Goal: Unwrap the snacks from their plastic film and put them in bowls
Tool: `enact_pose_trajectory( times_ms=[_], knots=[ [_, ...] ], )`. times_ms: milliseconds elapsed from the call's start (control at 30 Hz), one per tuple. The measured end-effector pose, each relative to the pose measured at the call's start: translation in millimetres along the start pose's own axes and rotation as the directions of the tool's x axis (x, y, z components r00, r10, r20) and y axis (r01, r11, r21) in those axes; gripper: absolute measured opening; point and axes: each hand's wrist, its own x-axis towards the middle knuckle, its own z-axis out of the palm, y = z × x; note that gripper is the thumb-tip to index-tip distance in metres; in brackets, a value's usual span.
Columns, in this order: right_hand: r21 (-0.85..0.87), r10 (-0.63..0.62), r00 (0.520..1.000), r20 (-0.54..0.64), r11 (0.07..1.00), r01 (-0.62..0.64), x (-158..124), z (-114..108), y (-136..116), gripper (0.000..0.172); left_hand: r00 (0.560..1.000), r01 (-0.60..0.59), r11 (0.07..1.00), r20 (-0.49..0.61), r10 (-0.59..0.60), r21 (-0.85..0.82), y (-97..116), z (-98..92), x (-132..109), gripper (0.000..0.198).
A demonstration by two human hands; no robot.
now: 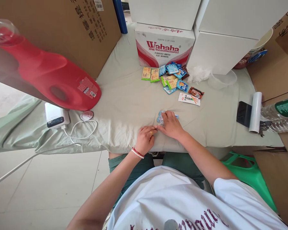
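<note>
My right hand (172, 125) lies over a small blue snack packet (160, 117) on the cloth, its fingers bent onto it. Shiny clear plastic shows around that packet, and the hand hides much of it. With a ring on one finger, my left hand (146, 138) rests at the near side, its fingers drawn together and their tips meeting my right thumb. Whatever lies between those fingertips is too small to make out. Farther back is a loose pile of snack packets (172, 81) in yellow-green, blue and brown. A white snack packet (189, 99) lies at its near edge.
A Wahaba-style white and red carton labelled Wahaha (164, 46) stands behind the pile. On the left are a large red bottle (62, 80), a white power bank (56, 115) and its cable. A clear plastic bowl (222, 80), plastic roll (255, 111) and bottles (283, 110) sit right.
</note>
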Motion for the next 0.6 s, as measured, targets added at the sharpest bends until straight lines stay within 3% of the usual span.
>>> enact_pose_trajectory(
  times_ms=[200,433,533,600],
  knots=[
    [-0.032,-0.007,0.993,0.114,0.999,0.011,9,-14,4,0.054,0.981,-0.024,0.998,-0.195,0.012,-0.061,3,5.9,-4,0.031],
    [-0.091,0.017,1.0,-0.01,0.996,-0.018,11,-9,5,0.031,0.953,0.021,0.984,-0.295,-0.074,-0.178,8,-3.5,-2,0.03],
    [0.08,0.099,0.981,-0.169,0.993,-0.086,3,-19,11,0.035,0.924,0.141,0.949,-0.307,-0.229,-0.281,18,-7.1,0,0.025],
    [0.337,0.23,0.936,-0.265,0.932,-0.134,-4,-29,16,0.036,0.891,0.256,0.856,-0.233,-0.389,-0.45,28,-6.2,6,0.019]
  ],
)
